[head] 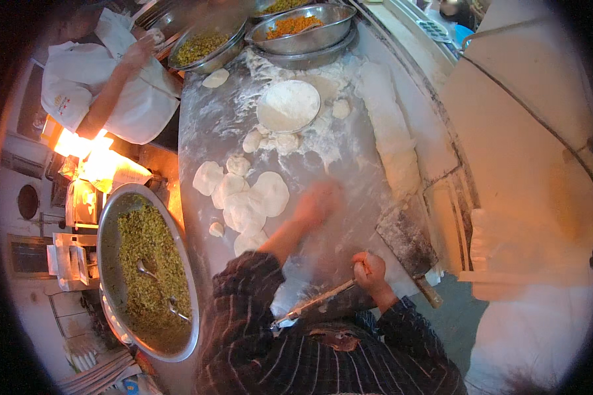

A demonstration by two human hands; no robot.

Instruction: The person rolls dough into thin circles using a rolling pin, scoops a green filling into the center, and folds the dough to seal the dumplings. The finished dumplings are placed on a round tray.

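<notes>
My left hand [320, 200] is blurred over the floured metal worktop [321, 242], just right of several overlapping flat dough rounds [242, 210]. Whether it holds anything is unclear. My right hand [370, 274] is curled near the front edge of the worktop. A thin wooden rod [321, 298] slants from its lower fingers towards my left forearm; the blur hides whether the fingers grip it. Right of this hand lies a broad, floury blade [407, 234] with a wooden handle [428, 291] past the edge. A small dough piece [217, 229] sits left of the rounds.
A large steel basin [193, 296] of chopped green filling with spoons stands at left. A flour bowl [288, 106], dough balls [252, 141], and a long dough roll [393, 133] lie farther up. Filling bowls [304, 47] line the back. A co-worker [113, 84] stands upper left.
</notes>
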